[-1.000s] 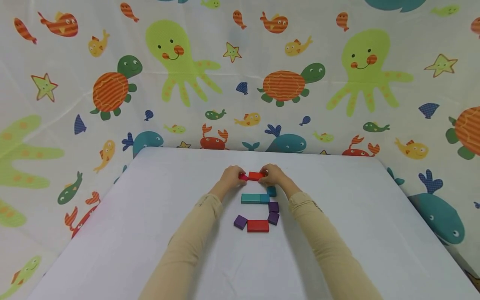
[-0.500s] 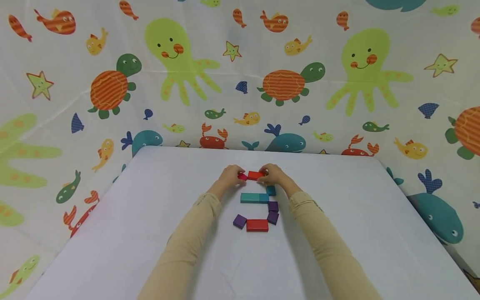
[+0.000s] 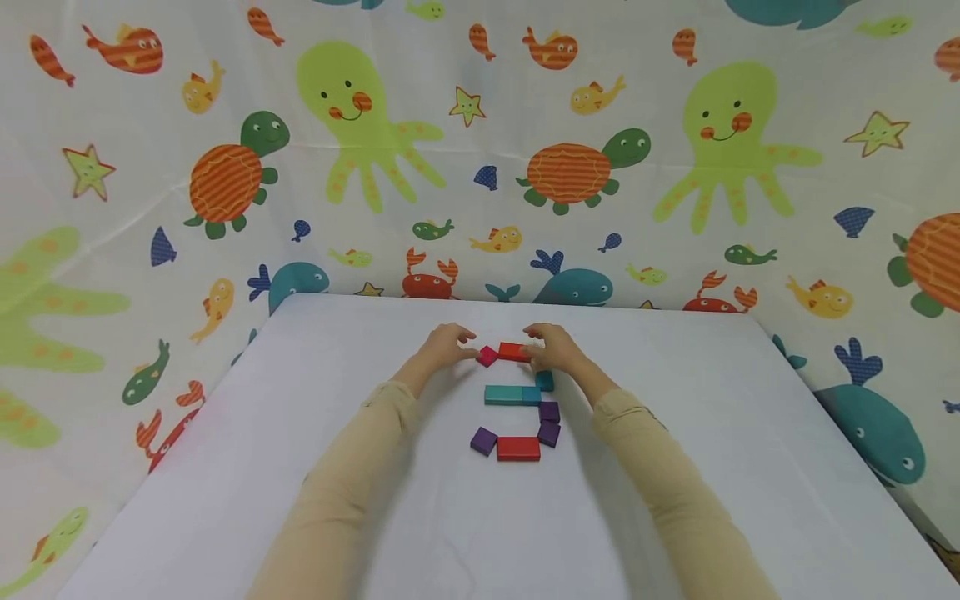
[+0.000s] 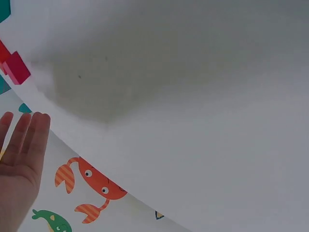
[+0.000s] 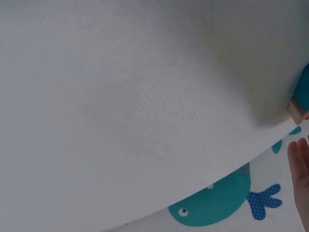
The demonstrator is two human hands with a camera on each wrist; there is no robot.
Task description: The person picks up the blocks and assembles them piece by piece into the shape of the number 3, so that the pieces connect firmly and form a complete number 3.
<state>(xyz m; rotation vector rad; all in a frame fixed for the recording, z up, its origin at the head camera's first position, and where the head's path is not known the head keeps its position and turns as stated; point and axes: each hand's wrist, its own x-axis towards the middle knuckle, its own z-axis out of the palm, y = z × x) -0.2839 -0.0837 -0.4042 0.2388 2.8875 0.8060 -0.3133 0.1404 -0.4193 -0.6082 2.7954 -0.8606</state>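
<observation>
Near the far side of the table, my left hand [image 3: 442,348] is apart from the small pink block [image 3: 487,357], its fingers and thumb spread beside it. The left wrist view shows its fingers straight, with the pink block [image 4: 17,68] clear of them. A longer red block [image 3: 513,352] lies right of the pink one. My right hand [image 3: 558,350] hovers around that red block's right end, fingers loosely spread; whether the thumb touches it I cannot tell. Just below this hand sits a small teal block [image 3: 543,382], partly covered. Only a few right fingers [image 5: 298,159] show in the right wrist view.
Nearer lie a long turquoise block [image 3: 502,395] with a small blue block [image 3: 531,396] at its end, purple blocks [image 3: 550,412] on the right, another purple block [image 3: 483,441] and a red block [image 3: 518,449]. A sea-animal cloth [image 3: 465,167] hangs behind the white table [image 3: 225,517].
My left hand has let go of the pink block and moved left. My right fingers have opened and come away from the red block's end. The blocks keep their arrangement.
</observation>
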